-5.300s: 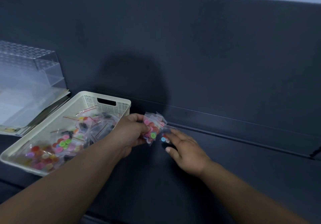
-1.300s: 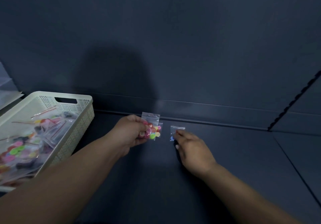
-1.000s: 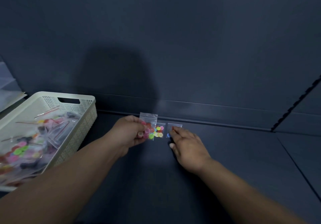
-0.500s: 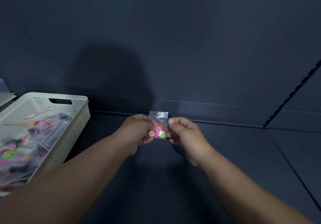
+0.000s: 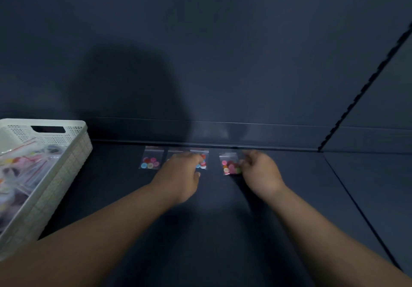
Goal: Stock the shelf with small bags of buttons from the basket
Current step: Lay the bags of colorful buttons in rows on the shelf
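Observation:
Small clear bags of coloured buttons lie in a row near the back of the dark shelf [image 5: 223,224]. The leftmost bag [image 5: 150,161] lies free. My left hand [image 5: 181,174] rests palm down over the middle bags, fingers bent onto one bag [image 5: 203,163] whose right half shows. A further bag [image 5: 229,166] lies to the right, and my right hand [image 5: 259,172] pinches its right edge. The cream basket [image 5: 66,168] stands at the far left with several more bags inside.
A low raised lip [image 5: 256,146] runs along the shelf's back under the dark rear panel. A slotted upright strip [image 5: 356,99] slants up at the right, with a seam in the shelf below it. Both forearms reach in from the bottom.
Half a second ago both hands held a bag together above the shelf. Now the hands are apart and low, and bags lie in a row on the shelf.

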`<action>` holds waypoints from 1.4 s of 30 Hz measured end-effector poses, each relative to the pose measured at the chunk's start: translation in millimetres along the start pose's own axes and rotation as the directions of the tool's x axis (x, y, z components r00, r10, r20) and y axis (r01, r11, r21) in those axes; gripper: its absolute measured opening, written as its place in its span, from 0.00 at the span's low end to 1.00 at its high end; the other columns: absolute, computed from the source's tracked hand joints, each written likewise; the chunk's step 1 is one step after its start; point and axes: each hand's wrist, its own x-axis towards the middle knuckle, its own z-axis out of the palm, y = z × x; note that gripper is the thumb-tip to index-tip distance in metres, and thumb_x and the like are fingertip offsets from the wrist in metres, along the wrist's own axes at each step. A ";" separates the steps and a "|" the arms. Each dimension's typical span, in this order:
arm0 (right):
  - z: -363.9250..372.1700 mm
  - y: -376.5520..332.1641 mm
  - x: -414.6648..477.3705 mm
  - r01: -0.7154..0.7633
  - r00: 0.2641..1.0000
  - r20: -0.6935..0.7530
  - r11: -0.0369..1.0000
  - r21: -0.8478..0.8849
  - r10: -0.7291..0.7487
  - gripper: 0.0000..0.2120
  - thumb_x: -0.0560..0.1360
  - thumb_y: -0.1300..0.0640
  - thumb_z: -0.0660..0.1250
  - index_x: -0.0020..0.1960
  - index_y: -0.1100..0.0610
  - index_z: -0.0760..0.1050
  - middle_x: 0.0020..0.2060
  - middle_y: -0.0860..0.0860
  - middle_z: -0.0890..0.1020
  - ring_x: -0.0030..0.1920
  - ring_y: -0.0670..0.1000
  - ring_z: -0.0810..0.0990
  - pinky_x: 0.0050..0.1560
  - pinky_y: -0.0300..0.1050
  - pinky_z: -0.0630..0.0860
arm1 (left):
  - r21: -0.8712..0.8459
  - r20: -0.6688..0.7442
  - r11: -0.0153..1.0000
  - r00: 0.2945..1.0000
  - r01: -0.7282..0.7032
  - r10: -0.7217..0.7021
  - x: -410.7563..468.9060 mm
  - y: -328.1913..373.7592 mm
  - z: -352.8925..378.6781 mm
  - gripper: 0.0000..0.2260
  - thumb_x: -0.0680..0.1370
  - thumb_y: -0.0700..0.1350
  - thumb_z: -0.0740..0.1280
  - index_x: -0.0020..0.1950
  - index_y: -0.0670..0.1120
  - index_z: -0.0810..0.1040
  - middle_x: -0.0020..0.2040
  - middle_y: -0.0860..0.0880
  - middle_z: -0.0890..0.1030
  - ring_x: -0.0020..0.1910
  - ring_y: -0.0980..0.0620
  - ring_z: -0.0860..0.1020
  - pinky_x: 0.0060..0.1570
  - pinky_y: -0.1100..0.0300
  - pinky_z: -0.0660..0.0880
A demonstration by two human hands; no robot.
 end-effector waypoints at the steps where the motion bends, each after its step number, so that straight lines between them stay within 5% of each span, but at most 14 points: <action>1: -0.3 -0.1 -4.1 0.052 0.997 -0.044 0.987 -0.155 -0.059 0.13 0.76 0.62 0.60 0.59 0.60 0.74 0.54 0.56 0.79 0.56 0.58 0.76 0.53 0.45 0.71 | 0.050 0.013 0.998 0.999 -0.047 0.046 -0.3 -0.5 2.1 0.19 0.78 0.44 0.62 0.70 0.48 0.69 0.69 0.50 0.71 0.68 0.49 0.67 0.68 0.56 0.63; 4: 5.7 1.0 -16.1 0.210 0.969 -0.051 0.911 -0.355 -0.243 0.18 0.73 0.65 0.56 0.62 0.58 0.72 0.60 0.56 0.74 0.58 0.60 0.72 0.56 0.45 0.71 | 0.193 0.078 0.970 0.988 -0.148 0.135 -1.0 -1.0 6.9 0.23 0.79 0.47 0.60 0.74 0.48 0.63 0.76 0.49 0.60 0.75 0.50 0.58 0.74 0.53 0.52; 7: 17.3 8.4 -22.7 0.340 0.940 0.119 0.849 -0.404 -0.320 0.23 0.74 0.62 0.56 0.69 0.52 0.69 0.68 0.51 0.70 0.64 0.56 0.69 0.64 0.44 0.67 | 0.247 0.165 0.954 0.978 -0.169 0.131 -2.9 -1.6 9.5 0.26 0.81 0.49 0.58 0.77 0.46 0.56 0.78 0.48 0.53 0.77 0.50 0.51 0.73 0.58 0.43; 11: 24.1 10.4 -25.7 0.399 0.917 0.228 0.786 -0.472 -0.328 0.27 0.77 0.58 0.54 0.75 0.51 0.56 0.75 0.49 0.59 0.72 0.54 0.60 0.70 0.43 0.57 | 0.264 0.211 0.947 0.969 -0.181 0.127 -3.8 -1.9 12.3 0.27 0.81 0.51 0.57 0.77 0.46 0.54 0.78 0.47 0.52 0.76 0.49 0.52 0.74 0.58 0.45; 24: 26.3 -8.8 -26.2 0.393 0.919 0.227 0.787 -0.475 -0.321 0.24 0.79 0.52 0.54 0.75 0.51 0.57 0.75 0.51 0.57 0.72 0.54 0.59 0.71 0.47 0.54 | 0.198 0.133 0.961 0.976 -0.195 0.171 -8.1 -3.5 5.5 0.28 0.80 0.51 0.59 0.77 0.48 0.53 0.78 0.49 0.51 0.76 0.50 0.50 0.73 0.58 0.43; 33: 38.0 -100.8 -31.3 0.599 0.793 0.197 0.681 -0.421 -0.576 0.22 0.77 0.54 0.58 0.71 0.53 0.65 0.73 0.52 0.62 0.71 0.55 0.61 0.70 0.48 0.56 | 0.323 -0.173 0.943 0.974 -0.084 0.146 -24.3 -46.8 -76.4 0.26 0.76 0.53 0.62 0.73 0.46 0.65 0.74 0.44 0.64 0.72 0.45 0.63 0.70 0.52 0.58; 37: 67.9 -157.3 -37.1 0.710 0.697 0.239 0.604 -0.362 -0.676 0.23 0.78 0.51 0.60 0.72 0.53 0.64 0.73 0.52 0.62 0.71 0.54 0.60 0.70 0.47 0.55 | 0.382 -0.278 0.924 0.952 -0.014 0.129 -58.5 -93.3 -125.1 0.22 0.68 0.51 0.65 0.58 0.42 0.79 0.56 0.41 0.81 0.54 0.40 0.79 0.56 0.47 0.76; 42: 118.6 -224.1 -52.8 0.829 0.558 0.344 0.483 -0.283 -0.755 0.23 0.77 0.49 0.60 0.71 0.53 0.65 0.72 0.51 0.64 0.71 0.54 0.62 0.70 0.47 0.57 | 0.376 -0.330 0.904 0.941 0.203 -0.074 -117.3 -163.9 -171.9 0.21 0.69 0.53 0.63 0.56 0.43 0.79 0.51 0.43 0.82 0.50 0.40 0.80 0.51 0.50 0.77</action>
